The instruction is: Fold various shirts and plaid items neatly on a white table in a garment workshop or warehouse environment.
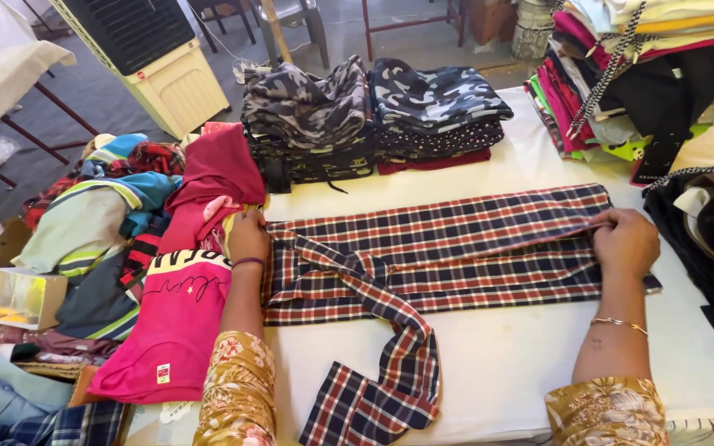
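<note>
Table: a white cloth-covered work table (538,363) carries the garment flat, room to smooth it.
Plaid garment: a long red, navy and white checked cotton piece (456,248) lies stretched left to right mid-table, 1 loose sleeve (390,372) trailing toward the near edge.
Stacks: 2 folded camouflage piles (373,107) sit far; mixed bright clothes (150,248) heap at left.
Left hand: the left hand (247,235) is curled, pinching the garment's left end.
Right hand: the right hand (625,241), fingers closed, grips the right end, holding the cloth taut.
</note>
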